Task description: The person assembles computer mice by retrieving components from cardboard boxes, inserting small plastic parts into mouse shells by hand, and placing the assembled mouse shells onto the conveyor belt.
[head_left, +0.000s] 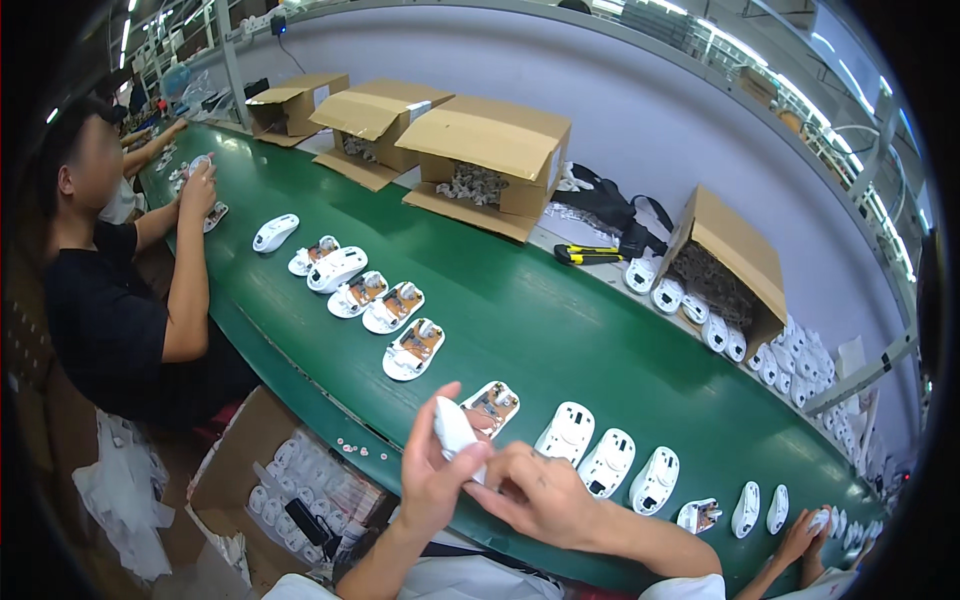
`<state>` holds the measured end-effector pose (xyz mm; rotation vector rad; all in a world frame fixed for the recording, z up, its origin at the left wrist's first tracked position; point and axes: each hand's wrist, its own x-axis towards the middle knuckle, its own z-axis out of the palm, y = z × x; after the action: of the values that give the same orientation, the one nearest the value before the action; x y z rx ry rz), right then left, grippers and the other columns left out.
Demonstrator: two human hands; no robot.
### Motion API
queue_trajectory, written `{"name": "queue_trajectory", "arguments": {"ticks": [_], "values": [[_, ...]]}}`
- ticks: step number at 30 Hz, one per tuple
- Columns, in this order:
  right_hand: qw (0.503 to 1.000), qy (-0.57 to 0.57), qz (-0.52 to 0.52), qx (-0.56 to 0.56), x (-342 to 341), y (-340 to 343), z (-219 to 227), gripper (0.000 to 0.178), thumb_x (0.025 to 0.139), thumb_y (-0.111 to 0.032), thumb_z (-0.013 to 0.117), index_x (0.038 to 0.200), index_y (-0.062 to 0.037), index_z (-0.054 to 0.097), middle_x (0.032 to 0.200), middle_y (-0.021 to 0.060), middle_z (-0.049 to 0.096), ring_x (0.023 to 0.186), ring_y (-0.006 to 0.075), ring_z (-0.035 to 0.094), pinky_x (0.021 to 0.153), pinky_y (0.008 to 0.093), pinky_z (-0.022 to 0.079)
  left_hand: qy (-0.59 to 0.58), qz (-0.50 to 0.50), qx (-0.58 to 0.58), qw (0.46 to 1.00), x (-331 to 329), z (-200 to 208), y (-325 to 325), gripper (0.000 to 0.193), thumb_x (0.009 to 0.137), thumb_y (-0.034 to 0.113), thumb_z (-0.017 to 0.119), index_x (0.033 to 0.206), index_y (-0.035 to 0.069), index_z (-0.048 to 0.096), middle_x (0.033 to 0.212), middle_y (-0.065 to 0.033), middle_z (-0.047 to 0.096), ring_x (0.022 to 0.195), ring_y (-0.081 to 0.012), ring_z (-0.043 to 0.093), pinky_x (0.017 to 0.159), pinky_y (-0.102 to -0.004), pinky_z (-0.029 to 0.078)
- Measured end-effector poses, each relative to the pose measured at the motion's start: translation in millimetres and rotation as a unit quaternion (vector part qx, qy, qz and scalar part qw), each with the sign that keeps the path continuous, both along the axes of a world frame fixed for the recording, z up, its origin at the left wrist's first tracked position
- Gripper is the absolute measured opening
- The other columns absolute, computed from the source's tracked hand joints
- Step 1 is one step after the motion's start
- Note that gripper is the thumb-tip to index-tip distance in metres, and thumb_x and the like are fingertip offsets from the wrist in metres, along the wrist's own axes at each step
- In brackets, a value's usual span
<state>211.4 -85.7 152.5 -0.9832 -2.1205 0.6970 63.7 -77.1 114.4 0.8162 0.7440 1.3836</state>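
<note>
Near the front edge of the green bench, my left hand (432,475) grips a white computer mouse (456,428) and holds it tilted. My right hand (545,500) meets the mouse at its lower end, fingers curled and pressed together there; the fingertips are partly hidden. Just beyond my hands lies an opened mouse base with a brown circuit board (495,400). To the right of it sit several white mouse housings (606,462), underside up, and another small base with a board (698,515).
More open mouse bases (413,350) line the green bench (480,290) to the left. Cardboard boxes (490,135) of parts stand along the back, with a yellow-black utility knife (588,255). A co-worker (120,270) works at left; another person's hands (800,540) are at right. A carton (235,450) stands below.
</note>
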Motion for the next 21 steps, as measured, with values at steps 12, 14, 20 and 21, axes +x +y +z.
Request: {"name": "queue_trajectory", "arguments": {"ticks": [12, 14, 20, 21], "values": [[0.967, -0.081, -0.184, 0.154, -31.3, 407.9, -57.6, 0.020, 0.085, -0.015, 0.061, 0.083, 0.0051, 0.065, 0.077, 0.0183, 0.068, 0.063, 0.0314, 0.062, 0.063, 0.0394, 0.050, 0.014, 0.012, -0.044, 0.999, -62.8, -43.7, 49.5, 0.059, 0.082, 0.001, 0.057, 0.136, -0.001, 0.034, 0.101, -0.0152, 0.058, 0.073, -0.0193, 0.060, 0.064, -0.0270, 0.049], [0.927, -0.209, -0.298, 0.091, -59.0, 436.3, -60.0, 0.021, 0.081, -0.015, 0.061, 0.081, 0.0052, 0.065, 0.081, 0.0230, 0.067, 0.071, 0.0401, 0.063, 0.066, 0.0455, 0.050, 0.076, 0.025, -0.066, 0.995, -67.4, -41.7, 57.3, 0.061, 0.080, -0.001, 0.058, 0.136, -0.001, 0.035, 0.103, -0.0153, 0.058, 0.078, -0.0200, 0.060, 0.068, -0.0269, 0.049], [0.876, -0.299, -0.337, 0.174, -78.7, 470.2, -89.6, 0.026, 0.083, -0.018, 0.061, 0.080, 0.0068, 0.065, 0.082, 0.0252, 0.066, 0.073, 0.0419, 0.064, 0.066, 0.0463, 0.051, 0.070, 0.071, -0.023, 0.995, -75.5, -53.5, 71.5, 0.067, 0.074, -0.006, 0.062, 0.135, -0.001, 0.035, 0.112, -0.0168, 0.057, 0.093, -0.0214, 0.059, 0.081, -0.0272, 0.048], [0.886, -0.284, -0.323, 0.172, -77.8, 466.8, -92.0, 0.026, 0.084, -0.018, 0.061, 0.081, 0.0069, 0.065, 0.081, 0.0237, 0.067, 0.071, 0.0391, 0.064, 0.064, 0.0449, 0.051, 0.037, 0.060, -0.040, 0.997, -80.7, -55.6, 71.9, 0.068, 0.073, -0.006, 0.063, 0.135, -0.001, 0.035, 0.114, -0.0172, 0.056, 0.096, -0.0217, 0.058, 0.083, -0.0276, 0.048]]}}
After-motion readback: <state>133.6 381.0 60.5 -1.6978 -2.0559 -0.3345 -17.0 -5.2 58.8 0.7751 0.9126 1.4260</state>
